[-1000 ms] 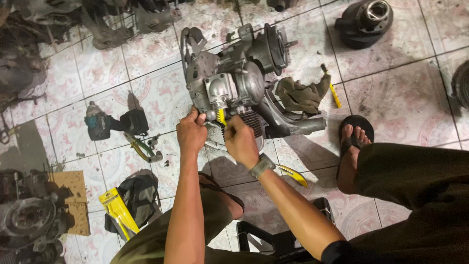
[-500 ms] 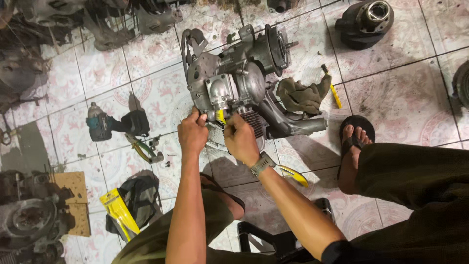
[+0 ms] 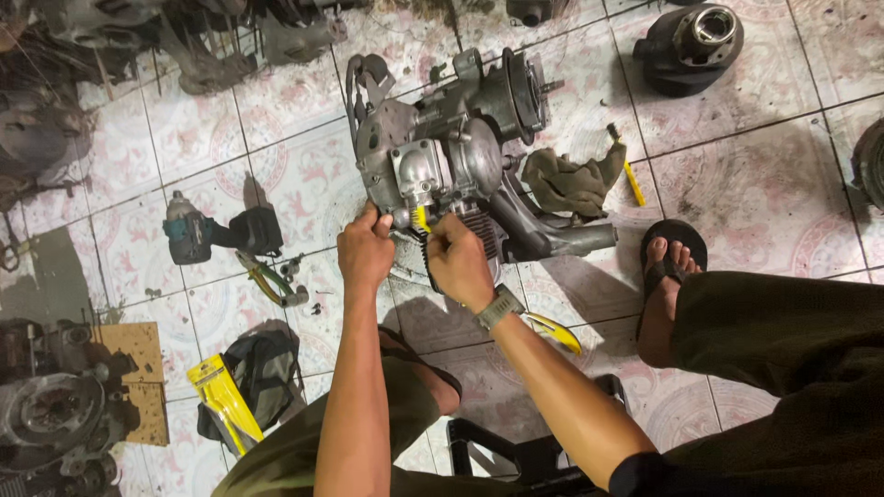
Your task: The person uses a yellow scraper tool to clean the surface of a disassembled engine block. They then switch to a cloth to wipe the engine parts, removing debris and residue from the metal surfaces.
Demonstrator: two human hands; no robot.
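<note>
On the tiled floor, engine: my grey engine point(image 3: 451, 156) lies at twelve o'clock from my knees.
Progress: casing looks assembled; I judge the small yellow-marked fitting point(image 3: 422, 219) at its near edge is what's left.
Left hand: my left hand point(image 3: 366, 250) is curled closed, fingertips pressed on the casing's lower edge.
Right hand: my right hand point(image 3: 458, 260) pinches narrow beside the fitting; what it grips I cannot tell.
Nearby: cordless driver point(image 3: 221, 232) at nine o'clock, rag point(image 3: 562, 181) at two.
</note>
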